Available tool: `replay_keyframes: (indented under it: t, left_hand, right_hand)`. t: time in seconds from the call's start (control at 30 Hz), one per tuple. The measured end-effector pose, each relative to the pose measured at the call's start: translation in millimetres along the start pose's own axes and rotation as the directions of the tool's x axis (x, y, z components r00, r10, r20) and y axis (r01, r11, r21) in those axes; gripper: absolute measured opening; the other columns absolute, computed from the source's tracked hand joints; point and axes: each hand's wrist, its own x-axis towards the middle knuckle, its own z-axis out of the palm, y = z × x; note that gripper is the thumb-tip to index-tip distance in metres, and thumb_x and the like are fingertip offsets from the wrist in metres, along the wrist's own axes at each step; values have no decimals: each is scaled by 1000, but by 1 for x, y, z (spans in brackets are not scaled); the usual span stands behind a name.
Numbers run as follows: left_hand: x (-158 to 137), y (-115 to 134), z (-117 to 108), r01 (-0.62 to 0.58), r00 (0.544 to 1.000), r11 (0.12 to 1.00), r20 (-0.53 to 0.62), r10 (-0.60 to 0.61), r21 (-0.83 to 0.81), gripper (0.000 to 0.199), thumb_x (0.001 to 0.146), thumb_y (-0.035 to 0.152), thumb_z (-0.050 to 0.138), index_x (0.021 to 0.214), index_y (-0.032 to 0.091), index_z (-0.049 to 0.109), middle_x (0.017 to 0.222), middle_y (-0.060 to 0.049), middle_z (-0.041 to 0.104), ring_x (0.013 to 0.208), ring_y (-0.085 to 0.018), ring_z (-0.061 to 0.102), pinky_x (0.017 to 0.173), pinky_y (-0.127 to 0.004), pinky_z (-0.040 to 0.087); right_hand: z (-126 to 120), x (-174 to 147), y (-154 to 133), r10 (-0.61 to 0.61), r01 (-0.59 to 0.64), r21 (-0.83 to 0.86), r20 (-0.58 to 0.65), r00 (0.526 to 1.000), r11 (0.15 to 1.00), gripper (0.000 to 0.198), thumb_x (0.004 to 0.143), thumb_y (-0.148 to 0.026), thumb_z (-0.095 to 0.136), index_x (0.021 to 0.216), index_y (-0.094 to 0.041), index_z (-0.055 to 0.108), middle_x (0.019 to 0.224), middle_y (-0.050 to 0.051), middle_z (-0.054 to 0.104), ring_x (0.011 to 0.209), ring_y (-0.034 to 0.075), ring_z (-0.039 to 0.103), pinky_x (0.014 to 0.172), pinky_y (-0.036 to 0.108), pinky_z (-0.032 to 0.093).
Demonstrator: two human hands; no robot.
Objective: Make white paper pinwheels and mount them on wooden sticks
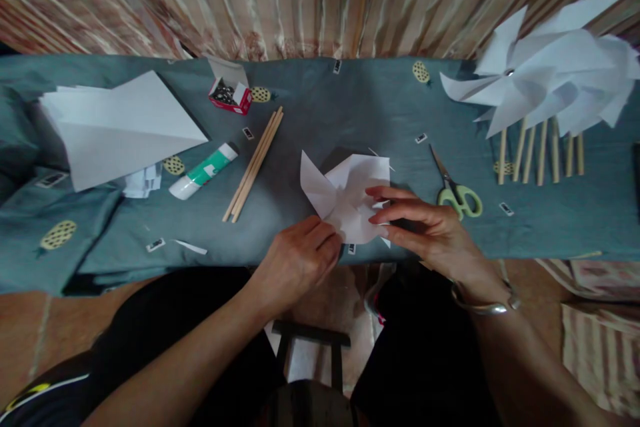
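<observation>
A white paper pinwheel (350,193) with folded blades lies near the front edge of the cloth-covered table, between my hands. My left hand (305,257) is closed at its lower left, fingertips pinching the paper edge. From the right, my right hand (425,223) reaches over the pinwheel with its fingers spread, the tips touching the blades on that side. One pointed blade sticks up at the upper left. A thin white strip shows behind its upper right corner. The underside of the pinwheel is hidden.
Left of the pinwheel lie wooden sticks (255,163), a glue stick (204,171), an open red box (230,93) of small metal pieces and stacked white paper (125,127). Green-handled scissors (457,193) rest at the right. Beyond them are several pinwheels on sticks (550,73).
</observation>
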Motion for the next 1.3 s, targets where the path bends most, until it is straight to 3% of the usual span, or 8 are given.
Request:
replay_keyframes:
  t: [0.33, 0.5, 0.67, 0.77, 0.87, 1.07, 1.3]
  left_hand:
    - [0, 2, -2, -2, 1000, 1000, 9, 2, -6, 14, 93, 15, 53, 90, 12, 66, 85, -7, 68, 79, -19, 62, 68, -32, 56]
    - [1, -1, 2, 97, 992, 983, -60, -108, -159, 26, 94, 37, 56, 94, 12, 66, 87, -9, 70, 80, -20, 64, 68, -34, 57]
    - [8, -1, 5, 211, 948, 847, -110, -300, -488, 25, 94, 34, 58, 106, 14, 65, 88, -6, 70, 76, -14, 66, 68, -26, 54]
    - [14, 3, 7, 277, 921, 754, -58, -385, -596, 18, 92, 32, 61, 95, 15, 68, 79, -1, 68, 68, -11, 63, 62, -22, 50]
    - [19, 5, 7, 310, 914, 721, -15, -405, -619, 16, 92, 28, 60, 86, 16, 69, 74, 0, 67, 64, -10, 61, 60, -21, 48]
    - [20, 5, 9, 308, 921, 751, -15, -389, -584, 12, 91, 21, 58, 83, 17, 66, 74, 0, 65, 66, -10, 61, 60, -21, 47]
    - [20, 2, 6, 215, 948, 844, -104, -302, -492, 12, 91, 18, 56, 86, 16, 66, 78, -1, 67, 70, -11, 63, 60, -21, 48]
  right_hand:
    - [19, 8, -3, 10, -8, 32, -67, 998, 999, 7, 78, -23, 73, 76, -27, 69, 132, 1, 64, 130, 24, 54, 113, 49, 38]
    - [23, 9, -5, 17, -16, 12, -84, 996, 1000, 7, 78, -23, 72, 75, -27, 67, 122, 2, 68, 122, 23, 59, 110, 48, 41]
    - [25, 7, -7, 22, -22, -19, -35, 999, 1000, 7, 78, -21, 72, 77, -27, 68, 121, 2, 67, 118, 22, 61, 108, 48, 42]
    - [25, 7, -9, 14, -14, -41, -17, 1000, 999, 8, 77, -20, 72, 78, -27, 68, 123, 2, 66, 121, 24, 59, 107, 49, 43]
    - [25, 6, -9, 15, -16, -68, -21, 1000, 998, 8, 77, -20, 72, 78, -27, 68, 127, 2, 65, 124, 24, 57, 110, 51, 40]
    - [25, 6, -8, -1, -1, -95, -26, 1000, 996, 7, 78, -21, 71, 77, -27, 68, 134, 1, 61, 132, 25, 51, 114, 52, 37]
    - [25, 8, -5, -14, 13, -113, -7, 1000, 994, 8, 79, -20, 71, 77, -26, 67, 140, 2, 57, 136, 26, 47, 116, 54, 33]
